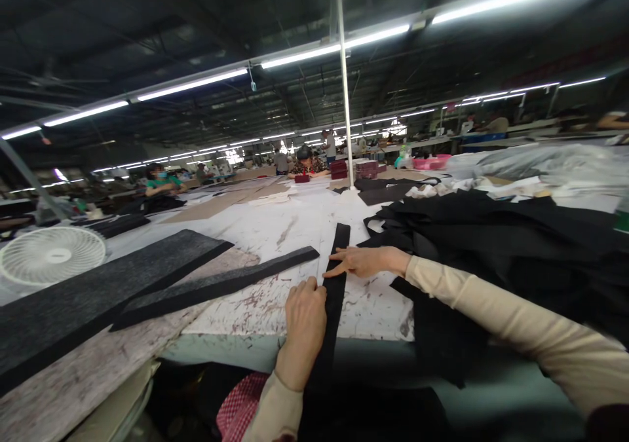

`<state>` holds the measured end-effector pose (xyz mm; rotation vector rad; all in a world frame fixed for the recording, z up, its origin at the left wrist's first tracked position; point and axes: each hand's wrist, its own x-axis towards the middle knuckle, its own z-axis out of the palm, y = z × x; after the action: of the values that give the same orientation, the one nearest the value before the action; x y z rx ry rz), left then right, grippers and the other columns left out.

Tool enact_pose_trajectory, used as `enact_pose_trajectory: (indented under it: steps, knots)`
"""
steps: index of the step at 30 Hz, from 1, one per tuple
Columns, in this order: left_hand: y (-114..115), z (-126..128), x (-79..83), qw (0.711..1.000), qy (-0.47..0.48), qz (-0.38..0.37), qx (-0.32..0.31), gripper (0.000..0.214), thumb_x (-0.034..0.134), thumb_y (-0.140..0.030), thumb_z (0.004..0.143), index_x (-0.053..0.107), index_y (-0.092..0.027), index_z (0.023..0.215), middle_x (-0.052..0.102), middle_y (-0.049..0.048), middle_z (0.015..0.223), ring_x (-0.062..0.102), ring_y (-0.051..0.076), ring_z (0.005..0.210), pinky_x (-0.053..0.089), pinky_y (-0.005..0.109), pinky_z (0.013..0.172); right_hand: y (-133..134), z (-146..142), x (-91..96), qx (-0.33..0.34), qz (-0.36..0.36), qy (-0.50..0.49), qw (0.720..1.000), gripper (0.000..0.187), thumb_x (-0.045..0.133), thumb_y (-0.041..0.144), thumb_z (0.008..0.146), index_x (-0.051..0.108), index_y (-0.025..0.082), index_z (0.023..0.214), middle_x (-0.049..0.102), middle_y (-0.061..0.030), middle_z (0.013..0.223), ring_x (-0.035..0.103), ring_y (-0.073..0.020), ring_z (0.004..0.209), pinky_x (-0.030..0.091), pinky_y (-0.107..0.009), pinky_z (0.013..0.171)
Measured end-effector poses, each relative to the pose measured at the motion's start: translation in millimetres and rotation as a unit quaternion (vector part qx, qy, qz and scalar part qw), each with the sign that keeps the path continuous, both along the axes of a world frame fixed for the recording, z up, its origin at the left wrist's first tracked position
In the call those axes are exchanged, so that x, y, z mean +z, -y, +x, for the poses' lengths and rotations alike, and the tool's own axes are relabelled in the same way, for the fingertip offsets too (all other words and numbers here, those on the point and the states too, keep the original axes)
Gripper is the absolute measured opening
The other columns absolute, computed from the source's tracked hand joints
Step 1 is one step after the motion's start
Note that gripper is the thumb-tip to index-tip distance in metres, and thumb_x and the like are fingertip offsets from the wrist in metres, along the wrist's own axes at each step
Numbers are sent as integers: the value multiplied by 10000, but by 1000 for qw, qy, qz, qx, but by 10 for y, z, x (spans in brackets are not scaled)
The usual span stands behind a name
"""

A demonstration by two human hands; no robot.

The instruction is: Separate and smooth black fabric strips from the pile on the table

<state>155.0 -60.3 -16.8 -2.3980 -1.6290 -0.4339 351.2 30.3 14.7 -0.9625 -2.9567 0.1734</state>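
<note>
A long black fabric strip runs from the table's near edge away from me. My left hand rests on its near end with fingers curled down over the cloth, gripping it. My right hand lies flat across the strip farther up, fingers stretched out and pressing on it. Both arms wear cream sleeves.
A pile of black fabric fills the table to the right. Two dark grey felt strips lie at the left, beside a white fan. A white pole stands behind. Other people work at far tables.
</note>
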Motion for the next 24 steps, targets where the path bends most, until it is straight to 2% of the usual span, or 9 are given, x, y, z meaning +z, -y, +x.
enact_pose_trajectory:
  steps: [3,5,7,12,15,20,24]
  knots:
    - [-15,-2,35,999,25,-40,9,285,412,-205,923,692,-220,869,628,35,915,613,158,812,394,278,690,124,-139,9,27,44,-20,998,668,414,-101,655,633,201,1209,466,-87,1408,366,-243,1343,332,-383,1090]
    - [-18,-4,63,998,35,-51,10,283,416,-208,923,692,-224,863,630,32,916,619,153,796,391,270,664,176,-200,3,55,23,-24,998,649,407,-95,670,620,184,1216,536,-90,1341,477,-217,1261,403,-329,1032]
    - [-1,-28,84,997,48,-56,16,265,432,-215,920,693,-222,878,638,37,922,626,165,809,391,274,657,195,-215,-6,67,-2,-31,997,648,409,-88,686,598,194,1238,584,-76,1284,533,-199,1202,429,-309,1001]
    - [163,-217,42,980,178,-74,40,217,520,-235,889,678,-221,1036,674,29,903,624,173,831,410,276,702,168,-161,-38,54,-21,-38,998,662,430,-85,705,533,160,1311,519,-91,1361,502,-203,1237,410,-302,1022]
    - [285,-310,-43,973,220,-57,37,199,539,-214,871,695,-224,994,657,16,832,610,162,787,417,270,703,148,-139,-55,42,-31,-41,998,695,428,-93,712,496,169,1352,470,-90,1404,477,-204,1262,393,-301,1035]
    - [346,-315,-179,991,130,45,-1,271,435,-197,914,703,-223,880,613,35,784,573,177,773,411,308,725,124,-81,-47,61,-78,-57,993,805,407,-131,676,477,277,1367,368,-37,1475,435,-196,1297,375,-288,1036]
    - [323,-337,-224,994,48,86,-50,295,402,-178,921,685,-219,848,601,44,789,559,187,778,395,326,709,133,-48,-48,88,-114,-44,989,769,432,-96,718,477,327,1358,262,-3,1526,358,-203,1346,345,-304,1061]
